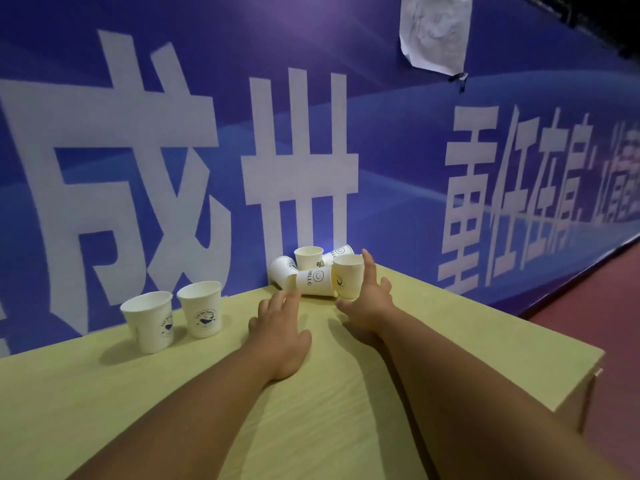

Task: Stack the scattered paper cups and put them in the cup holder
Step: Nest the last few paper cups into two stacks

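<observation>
Reaching over bench toward pile at far edge, against banner. Left hand flat, fingers straight, tips at lying HELLO cup. Right hand spread, thumb low, forefinger up along end cup, touching it. Left cup and second cup upright, side by side, near far-left edge.

This looks like an event or exhibition hall: a long blue printed banner with huge white Chinese characters lines the wall above a dull red floor, behind a pale wooden counter.
</observation>
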`<state>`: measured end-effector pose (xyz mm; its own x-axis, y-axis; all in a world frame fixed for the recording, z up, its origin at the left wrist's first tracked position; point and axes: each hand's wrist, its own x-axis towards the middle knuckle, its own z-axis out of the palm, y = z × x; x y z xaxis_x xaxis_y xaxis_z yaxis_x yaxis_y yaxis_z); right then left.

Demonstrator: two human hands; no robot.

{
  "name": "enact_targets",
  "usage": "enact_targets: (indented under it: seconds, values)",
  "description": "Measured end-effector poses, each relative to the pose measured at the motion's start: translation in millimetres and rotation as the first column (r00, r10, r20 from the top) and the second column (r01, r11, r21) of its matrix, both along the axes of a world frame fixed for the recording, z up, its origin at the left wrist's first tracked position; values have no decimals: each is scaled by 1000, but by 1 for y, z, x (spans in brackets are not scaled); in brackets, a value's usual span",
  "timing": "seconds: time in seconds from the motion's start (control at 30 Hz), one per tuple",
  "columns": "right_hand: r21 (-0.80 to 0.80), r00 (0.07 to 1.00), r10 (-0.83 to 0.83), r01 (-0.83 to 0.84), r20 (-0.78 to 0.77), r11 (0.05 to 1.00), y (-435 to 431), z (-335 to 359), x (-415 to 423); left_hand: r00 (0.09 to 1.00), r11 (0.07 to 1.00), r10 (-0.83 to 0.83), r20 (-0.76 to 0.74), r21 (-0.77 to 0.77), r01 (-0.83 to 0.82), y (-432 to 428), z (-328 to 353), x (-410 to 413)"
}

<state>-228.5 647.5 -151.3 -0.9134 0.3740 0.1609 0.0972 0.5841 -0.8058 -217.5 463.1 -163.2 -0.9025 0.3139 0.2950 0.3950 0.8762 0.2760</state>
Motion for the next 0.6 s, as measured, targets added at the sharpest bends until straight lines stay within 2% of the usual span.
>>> enact_targets:
  seconds: [0.07,0.2,0.37,0.5,0.6]
  values:
    - [53,1000,16,-16,3,998,4,-2,-13,998,1000,-17,-59,-19,16,10,0,-17]
    - [16,997,-5,6,-71,1000,10,-11,-30,984,997,-39,-171,-76,26,26,3,-46]
    - [-17,971,-117,116,-208,993,12,-21,-39,984,996,-32,-177,-88,17,36,4,-74]
    - [6,970,-146,150,-197,989,12,-21,-47,984,995,-23,-179,-101,5,40,4,-84]
    - [42,972,-135,146,-190,988,14,-22,-48,969,993,22,-247,-109,-50,40,4,-83]
